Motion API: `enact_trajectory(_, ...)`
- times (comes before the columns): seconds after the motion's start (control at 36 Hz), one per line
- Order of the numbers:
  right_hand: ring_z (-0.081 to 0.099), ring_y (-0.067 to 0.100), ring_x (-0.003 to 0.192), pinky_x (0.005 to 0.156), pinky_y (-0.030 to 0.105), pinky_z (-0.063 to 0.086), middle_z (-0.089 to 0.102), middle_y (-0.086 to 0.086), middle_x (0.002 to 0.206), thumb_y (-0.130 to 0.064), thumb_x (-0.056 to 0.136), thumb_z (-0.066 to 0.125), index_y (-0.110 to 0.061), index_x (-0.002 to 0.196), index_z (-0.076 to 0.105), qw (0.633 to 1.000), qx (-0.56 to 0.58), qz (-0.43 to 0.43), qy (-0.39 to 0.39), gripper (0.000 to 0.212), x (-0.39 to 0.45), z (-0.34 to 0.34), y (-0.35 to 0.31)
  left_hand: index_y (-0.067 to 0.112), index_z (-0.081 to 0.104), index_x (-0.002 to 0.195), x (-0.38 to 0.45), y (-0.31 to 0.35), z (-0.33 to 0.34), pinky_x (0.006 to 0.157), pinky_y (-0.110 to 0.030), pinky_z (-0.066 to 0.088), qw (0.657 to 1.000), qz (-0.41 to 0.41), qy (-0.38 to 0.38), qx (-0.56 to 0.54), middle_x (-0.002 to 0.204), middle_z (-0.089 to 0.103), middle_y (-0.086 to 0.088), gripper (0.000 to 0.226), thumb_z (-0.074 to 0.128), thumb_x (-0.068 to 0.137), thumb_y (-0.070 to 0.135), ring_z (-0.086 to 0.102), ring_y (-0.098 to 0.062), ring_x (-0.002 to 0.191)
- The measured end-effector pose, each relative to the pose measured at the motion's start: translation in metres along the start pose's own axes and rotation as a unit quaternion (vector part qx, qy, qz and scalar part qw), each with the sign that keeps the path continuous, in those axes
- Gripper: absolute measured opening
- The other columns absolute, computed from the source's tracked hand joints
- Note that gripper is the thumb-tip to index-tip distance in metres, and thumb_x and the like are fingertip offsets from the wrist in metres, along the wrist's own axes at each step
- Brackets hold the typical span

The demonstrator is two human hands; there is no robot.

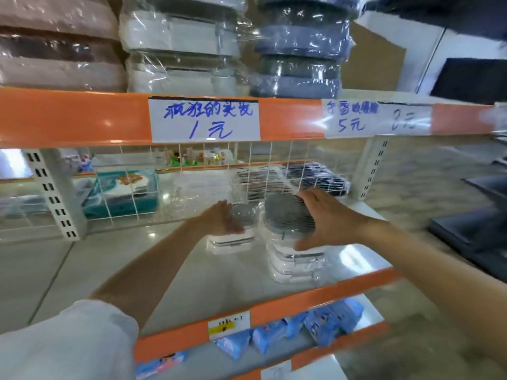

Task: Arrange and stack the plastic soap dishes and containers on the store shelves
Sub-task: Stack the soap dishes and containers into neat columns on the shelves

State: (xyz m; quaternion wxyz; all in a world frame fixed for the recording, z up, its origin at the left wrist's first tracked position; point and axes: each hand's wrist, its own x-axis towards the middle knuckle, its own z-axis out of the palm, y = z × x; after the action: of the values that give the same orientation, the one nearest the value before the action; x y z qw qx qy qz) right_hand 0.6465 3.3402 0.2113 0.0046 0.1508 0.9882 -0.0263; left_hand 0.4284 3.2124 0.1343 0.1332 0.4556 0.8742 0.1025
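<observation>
Two stacks of plastic-wrapped white and grey soap dishes stand on the middle shelf (178, 272). My left hand (219, 222) rests flat against the left side of the shorter left stack (233, 242), at its grey top dish (244, 215). My right hand (329, 219) grips the grey slatted dish (285, 215) on top of the taller right stack (293, 267), fingers over its far edge and thumb under its near edge. That dish is tilted a little.
A white wire grid (131, 187) backs the shelf, with more wrapped goods behind it. The orange beam (68, 119) above carries price labels, and wrapped stacks (181, 45) sit on top. Blue packets (301, 327) lie on the lower shelf. A white post (55, 193) stands at left.
</observation>
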Motion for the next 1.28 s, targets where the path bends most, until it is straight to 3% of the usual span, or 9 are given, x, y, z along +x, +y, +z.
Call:
enact_trajectory(0.08, 0.018, 0.023, 0.139, 0.115, 0.035, 0.021, 0.016, 0.006, 0.152, -0.061, 0.067, 0.074, -0.012, 0.149, 0.012, 1.0, 0.013, 0.025, -0.013, 0.114, -0.008, 0.001, 0.011, 0.008, 0.02, 0.146, 0.014, -0.002, 0.003, 0.111, -0.036, 0.022, 0.995, -0.021, -0.01, 0.096, 0.145, 0.028, -0.015, 0.097, 0.057, 0.079, 0.067, 0.03, -0.03, 0.134)
enact_trajectory(0.14, 0.019, 0.023, 0.138, 0.114, 0.033, 0.021, 0.017, 0.005, 0.152, -0.06, 0.067, 0.075, -0.011, 0.149, 0.013, 0.999, 0.018, 0.035, -0.007, 0.113, -0.011, 0.001, 0.015, 0.006, 0.019, 0.145, 0.021, -0.004, 0.006, 0.113, -0.042, 0.018, 0.992, -0.027, -0.006, 0.121, 0.145, 0.03, -0.014, 0.104, 0.058, 0.074, 0.072, 0.028, -0.03, 0.136)
enact_trajectory(0.25, 0.028, 0.02, 0.127, 0.105, 0.029, 0.028, 0.028, 0.004, 0.141, -0.055, 0.066, 0.078, -0.01, 0.143, 0.023, 0.999, 0.027, 0.033, 0.013, 0.105, -0.016, 0.002, 0.017, 0.004, 0.032, 0.138, 0.02, -0.002, 0.008, 0.109, -0.038, 0.029, 0.99, -0.013, 0.027, 0.138, 0.136, 0.042, -0.014, 0.096, 0.06, 0.074, 0.07, 0.041, -0.03, 0.125)
enact_trajectory(0.39, 0.03, 0.02, 0.125, 0.103, 0.03, 0.031, 0.028, 0.006, 0.139, -0.057, 0.066, 0.077, -0.011, 0.141, 0.025, 0.999, 0.033, 0.017, 0.014, 0.102, -0.021, 0.005, 0.018, 0.005, 0.039, 0.131, 0.004, 0.002, 0.01, 0.1, -0.037, 0.038, 0.986, -0.014, 0.103, 0.13, 0.127, 0.044, -0.013, 0.086, 0.064, 0.074, 0.065, 0.042, -0.028, 0.118)
enact_trajectory(0.75, 0.03, 0.023, 0.128, 0.107, 0.031, 0.028, 0.031, 0.008, 0.14, -0.059, 0.069, 0.074, -0.01, 0.144, 0.022, 0.996, 0.038, -0.071, 0.028, 0.104, -0.068, -0.005, 0.015, 0.011, 0.043, 0.129, -0.104, 0.021, -0.004, 0.099, -0.044, 0.038, 0.971, -0.076, 0.213, 0.073, 0.125, 0.044, -0.009, 0.088, 0.073, 0.065, 0.064, 0.038, -0.028, 0.118)
enact_trajectory(0.86, 0.022, 0.026, 0.139, 0.115, 0.036, 0.023, 0.021, 0.011, 0.152, -0.061, 0.068, 0.073, -0.007, 0.149, 0.014, 0.995, 0.03, -0.094, 0.032, 0.114, -0.098, -0.016, 0.019, 0.011, 0.043, 0.133, -0.145, 0.047, -0.007, 0.101, -0.037, 0.033, 0.976, -0.078, 0.2, 0.029, 0.125, 0.046, -0.008, 0.114, 0.059, 0.045, 0.082, 0.039, -0.027, 0.118)
enact_trajectory(1.08, 0.021, 0.024, 0.139, 0.115, 0.037, 0.022, 0.022, 0.008, 0.152, -0.062, 0.066, 0.075, -0.009, 0.15, 0.013, 0.989, 0.063, -0.12, 0.063, 0.117, -0.163, -0.045, 0.043, 0.01, 0.04, 0.139, -0.222, 0.126, -0.02, 0.102, -0.034, 0.032, 0.977, -0.032, 0.204, 0.046, 0.131, 0.045, -0.005, 0.116, 0.06, 0.047, 0.078, 0.04, -0.024, 0.122)
enact_trajectory(1.22, 0.035, 0.021, 0.122, 0.104, 0.034, 0.032, 0.038, 0.002, 0.128, -0.061, 0.06, 0.079, -0.012, 0.145, 0.029, 0.978, 0.153, -0.108, 0.097, 0.11, -0.189, -0.072, 0.07, 0.014, 0.04, 0.137, -0.253, 0.175, -0.041, 0.098, -0.028, 0.033, 0.969, 0.014, 0.248, -0.004, 0.124, 0.044, 0.005, 0.11, 0.061, 0.049, 0.079, 0.039, -0.011, 0.113)
enact_trajectory(1.28, 0.04, 0.02, 0.114, 0.098, 0.035, 0.038, 0.042, -0.001, 0.12, -0.074, 0.048, 0.074, -0.014, 0.138, 0.037, 0.972, 0.173, -0.099, 0.12, 0.115, -0.194, -0.084, 0.081, 0.017, 0.042, 0.135, -0.259, 0.194, -0.054, 0.096, -0.027, 0.034, 0.964, 0.031, 0.264, -0.022, 0.125, 0.045, 0.005, 0.108, 0.062, 0.049, 0.079, 0.04, -0.013, 0.114)
